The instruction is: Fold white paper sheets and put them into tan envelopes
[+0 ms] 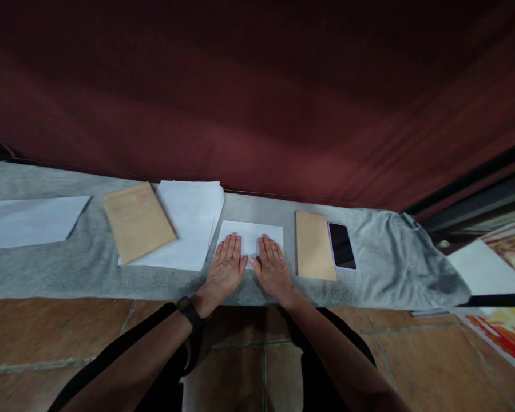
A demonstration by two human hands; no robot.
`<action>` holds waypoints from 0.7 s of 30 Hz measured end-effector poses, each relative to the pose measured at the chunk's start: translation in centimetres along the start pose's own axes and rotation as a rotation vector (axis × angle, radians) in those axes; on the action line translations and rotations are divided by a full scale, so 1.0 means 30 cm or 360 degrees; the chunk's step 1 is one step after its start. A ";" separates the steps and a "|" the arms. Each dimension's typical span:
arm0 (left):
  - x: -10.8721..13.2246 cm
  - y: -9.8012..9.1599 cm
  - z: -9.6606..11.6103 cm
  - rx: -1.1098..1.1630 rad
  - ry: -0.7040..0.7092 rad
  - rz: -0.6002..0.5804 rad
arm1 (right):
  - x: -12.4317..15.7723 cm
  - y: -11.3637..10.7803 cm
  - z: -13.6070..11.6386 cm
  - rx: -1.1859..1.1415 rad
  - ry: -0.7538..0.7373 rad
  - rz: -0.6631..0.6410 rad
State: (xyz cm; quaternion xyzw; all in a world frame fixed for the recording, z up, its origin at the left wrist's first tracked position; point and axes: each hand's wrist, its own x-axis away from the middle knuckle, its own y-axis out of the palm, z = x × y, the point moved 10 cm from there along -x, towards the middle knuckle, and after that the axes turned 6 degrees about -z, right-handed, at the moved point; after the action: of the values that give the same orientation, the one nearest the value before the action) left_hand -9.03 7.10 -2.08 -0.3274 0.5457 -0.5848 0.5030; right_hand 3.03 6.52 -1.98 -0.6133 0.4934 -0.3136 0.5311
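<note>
A white sheet of paper [251,230], apparently folded, lies on the grey cloth straight in front of me. My left hand [228,262] rests palm down on its left part, fingers stretched out. On the right part my right hand [272,266] lies flat in the same way, the two thumbs close together. Both hands cover much of the sheet's lower half. To the right of it is a brown envelope [314,246], with a phone [342,246] beside it. Left of my hands lies a stack of white paper [191,223], partly under other brown envelopes [137,220].
The grey cloth [377,274] covers a long narrow surface. Another white sheet [30,222] lies at the far left. A dark red curtain-like backdrop [257,114] rises behind. Below is a tiled floor [416,355]; printed boards [504,326] stand at the right.
</note>
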 end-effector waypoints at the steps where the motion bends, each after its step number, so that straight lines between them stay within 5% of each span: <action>1: 0.001 -0.003 -0.007 0.0009 -0.0019 0.0008 | 0.002 -0.002 0.007 0.0016 0.0012 -0.0002; 14: 0.031 -0.045 -0.063 0.0075 -0.0080 0.0080 | 0.017 -0.001 0.084 0.0039 0.0146 -0.0021; 21: 0.061 -0.035 0.104 0.0011 0.0354 -0.0211 | 0.009 -0.007 0.100 -0.0006 0.0144 0.0003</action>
State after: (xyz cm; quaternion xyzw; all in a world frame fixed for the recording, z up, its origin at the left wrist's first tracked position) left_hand -6.88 4.30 -0.78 -0.2942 0.5733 -0.6513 0.4007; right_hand 5.90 7.28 -2.52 -0.5991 0.5180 -0.3396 0.5074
